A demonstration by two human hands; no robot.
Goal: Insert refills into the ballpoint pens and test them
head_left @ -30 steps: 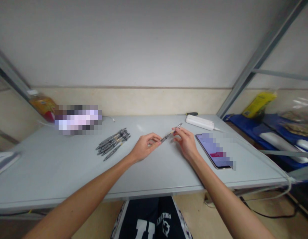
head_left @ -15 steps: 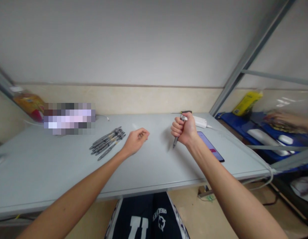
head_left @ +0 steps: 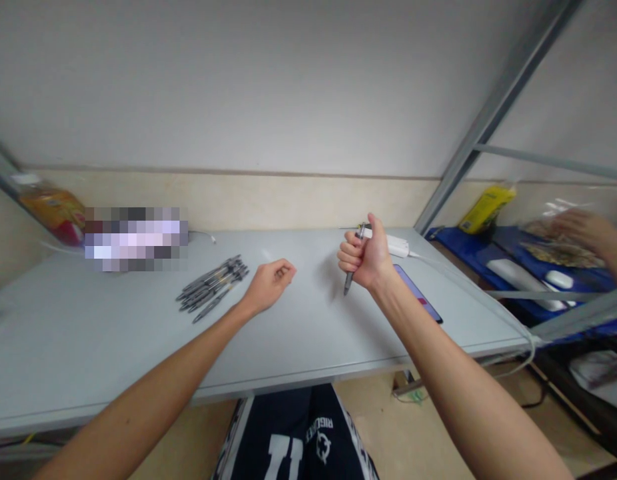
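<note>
My right hand (head_left: 364,257) is closed in a fist around a grey pen (head_left: 349,283), held upright above the table with the tip pointing down and the thumb raised over its top end. My left hand (head_left: 270,283) rests on the grey table (head_left: 113,340) with fingers curled loosely; I cannot see anything in it. A pile of several grey pens (head_left: 212,290) lies on the table just left of my left hand.
A phone (head_left: 419,299) lies on the table right of my right hand, with a white power strip (head_left: 396,245) behind it. A snack bag (head_left: 53,209) stands at the back left. Beyond a metal frame, another person's hand (head_left: 583,230) reaches over blue items at right.
A second ago both hands held the pen between them. My left hand let go and drew back; my right hand took the pen into a fist, upright, and now lifts its thumb.
</note>
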